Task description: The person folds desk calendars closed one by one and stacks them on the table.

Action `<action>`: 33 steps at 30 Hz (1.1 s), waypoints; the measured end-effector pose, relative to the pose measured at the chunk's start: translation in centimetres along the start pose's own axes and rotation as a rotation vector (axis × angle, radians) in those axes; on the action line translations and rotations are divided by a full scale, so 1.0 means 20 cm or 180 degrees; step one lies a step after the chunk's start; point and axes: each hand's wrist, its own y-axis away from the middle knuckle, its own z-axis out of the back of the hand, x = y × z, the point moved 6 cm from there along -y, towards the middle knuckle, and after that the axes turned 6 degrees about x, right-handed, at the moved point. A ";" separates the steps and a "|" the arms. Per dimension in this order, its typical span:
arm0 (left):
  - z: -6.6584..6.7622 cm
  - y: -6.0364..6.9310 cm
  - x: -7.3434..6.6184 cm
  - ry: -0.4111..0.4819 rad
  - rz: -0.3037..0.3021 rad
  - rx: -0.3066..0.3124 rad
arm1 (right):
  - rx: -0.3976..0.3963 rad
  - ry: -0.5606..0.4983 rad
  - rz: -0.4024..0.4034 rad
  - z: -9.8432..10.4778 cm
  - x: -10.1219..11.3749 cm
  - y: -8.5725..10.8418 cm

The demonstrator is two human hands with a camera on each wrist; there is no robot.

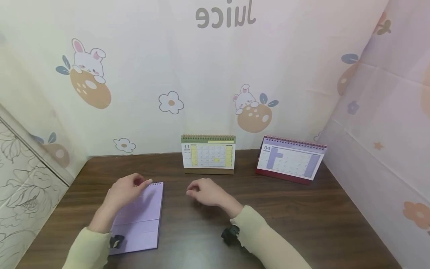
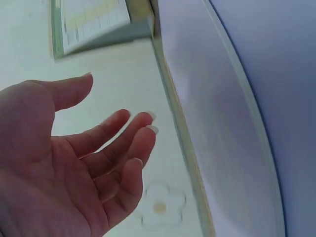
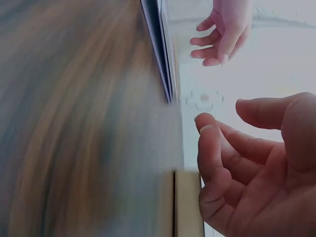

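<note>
A lilac spiral-bound desk calendar (image 1: pixel 142 232) lies flat at the left of the table. Over its upper part hovers my left hand (image 1: pixel 125 191), loosely bent and holding nothing; the left wrist view shows a gap between thumb and fingers. Whether the hand touches the spiral edge I cannot tell. To the right of that calendar, my right hand (image 1: pixel 209 192) is above the table with relaxed, slightly bent fingers and nothing in them. Behind it stands a green-topped desk calendar (image 1: pixel 209 156) showing 11. A red-based desk calendar (image 1: pixel 289 160) showing 04 stands farther right, turned at an angle.
The dark wooden table (image 1: pixel 285 224) ends at the back against a white curtain (image 1: pixel 141 74) printed with rabbits and flowers. Another patterned curtain (image 1: pixel 386 130) borders the right side, and a patterned panel (image 1: pixel 23 194) the left. Dark wrist cameras (image 1: pixel 231 234) sit under both sleeves.
</note>
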 end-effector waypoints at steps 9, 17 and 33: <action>-0.14 -0.18 -0.22 0.0666 -0.0235 -0.0052 | -0.0892 0.0056 -0.0229 0.31 -0.28 0.20; -0.16 -0.34 -0.30 0.1310 -0.0128 -0.0097 | -0.1684 -0.0138 -0.0427 0.57 -0.45 0.33; -0.26 -0.52 -0.50 0.2632 -0.0246 0.0148 | -0.1687 -0.1172 -0.0712 0.59 -0.54 0.20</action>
